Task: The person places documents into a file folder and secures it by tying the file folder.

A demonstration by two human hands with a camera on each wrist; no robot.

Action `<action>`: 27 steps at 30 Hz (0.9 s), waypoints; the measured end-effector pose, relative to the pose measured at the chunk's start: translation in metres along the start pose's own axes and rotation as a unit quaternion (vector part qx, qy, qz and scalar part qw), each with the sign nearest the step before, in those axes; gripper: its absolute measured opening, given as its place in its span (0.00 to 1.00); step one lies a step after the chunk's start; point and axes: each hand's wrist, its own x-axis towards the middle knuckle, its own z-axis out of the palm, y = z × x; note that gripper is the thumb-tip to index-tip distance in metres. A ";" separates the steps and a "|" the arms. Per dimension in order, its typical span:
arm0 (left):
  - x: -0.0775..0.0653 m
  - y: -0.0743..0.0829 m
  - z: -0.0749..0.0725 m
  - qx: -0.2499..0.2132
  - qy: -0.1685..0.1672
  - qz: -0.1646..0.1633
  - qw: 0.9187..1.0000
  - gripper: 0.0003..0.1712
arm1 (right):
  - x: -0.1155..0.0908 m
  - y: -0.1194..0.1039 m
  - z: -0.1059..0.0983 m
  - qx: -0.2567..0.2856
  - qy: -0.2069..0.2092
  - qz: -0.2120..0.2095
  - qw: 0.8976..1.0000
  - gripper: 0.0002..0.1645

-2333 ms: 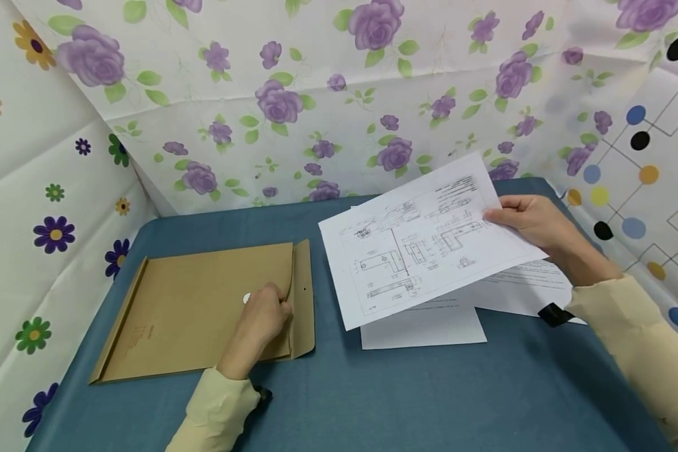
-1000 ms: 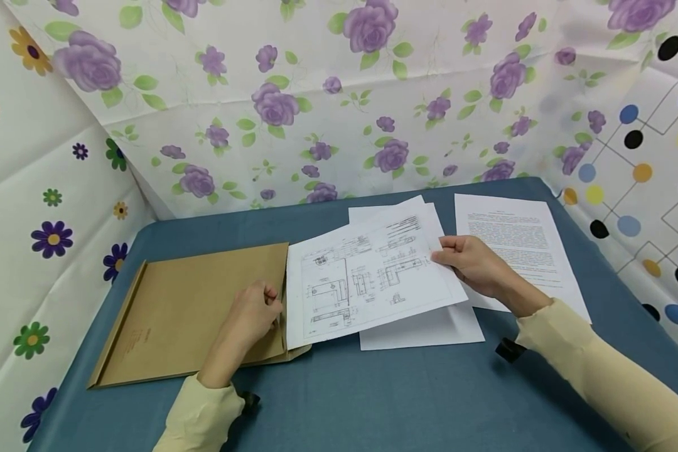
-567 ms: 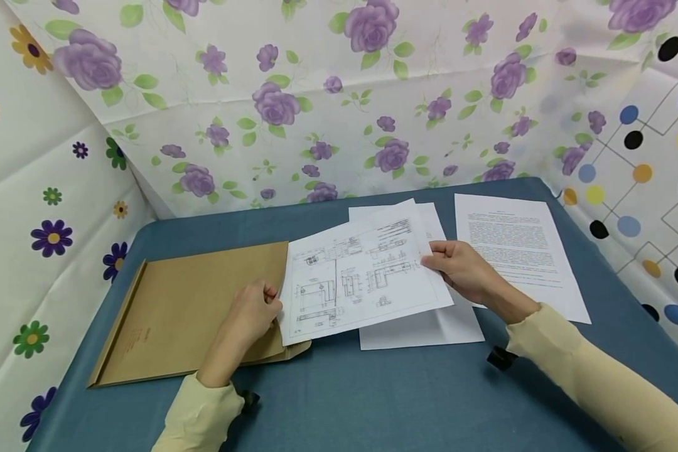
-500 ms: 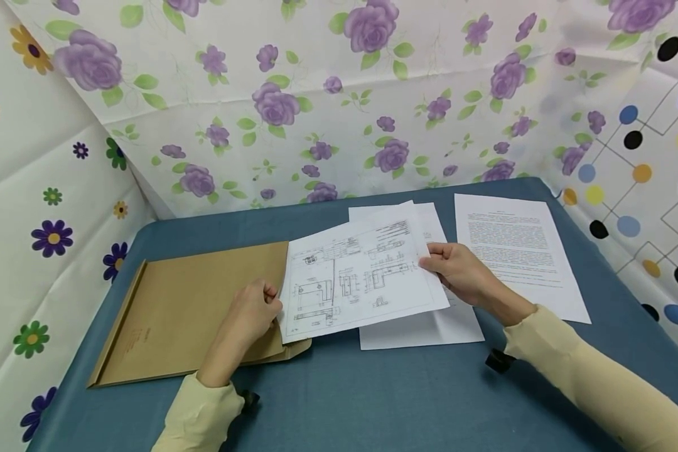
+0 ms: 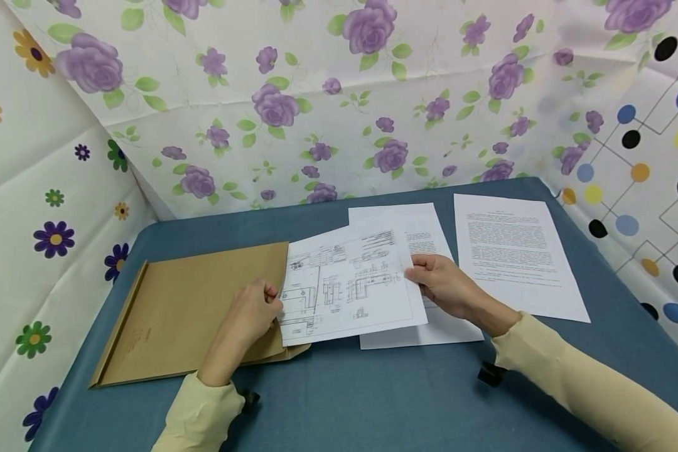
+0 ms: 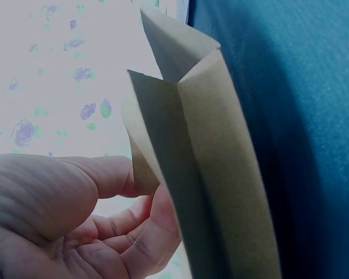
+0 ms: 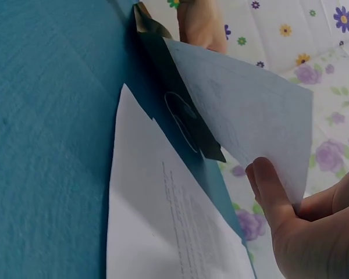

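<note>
A brown cardboard envelope (image 5: 181,314) lies flat on the left of the table, its mouth facing right. My left hand (image 5: 251,317) pinches the envelope's upper panel at that mouth; the left wrist view has the cardboard edge (image 6: 148,168) between thumb and fingers, and the mouth gaping. With thumb and fingers, my right hand (image 5: 446,285) holds the right edge of a white sheet with a technical drawing (image 5: 339,295). The sheet slants over other paper, and its left end is inside the envelope mouth, hidden by the upper panel. From the right wrist view the sheet's underside (image 7: 244,99) shows.
A printed sheet (image 5: 441,326) lies partly beneath the drawing. Another page of text (image 5: 511,251) lies flat at the right. The blue cloth (image 5: 361,402) covers the table, and patterned sheeting (image 5: 215,157) stands behind it and at both sides.
My right hand has brought the drawing leftward and down from over the papers, and its left end has slid into the envelope. My left hand keeps holding the envelope's edge, nearly still lately.
</note>
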 end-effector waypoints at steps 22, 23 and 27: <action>0.001 0.002 -0.001 0.005 0.002 -0.001 1.000 0.07 | 0.016 0.002 0.019 0.019 -0.116 0.041 0.992 0.22; 0.001 0.002 -0.001 0.005 0.002 -0.002 1.000 0.07 | 0.018 0.002 0.019 0.017 -0.113 0.044 0.992 0.21; 0.002 0.003 -0.001 0.006 0.001 -0.004 1.000 0.07 | 0.024 0.001 0.022 -0.003 -0.101 0.048 0.994 0.20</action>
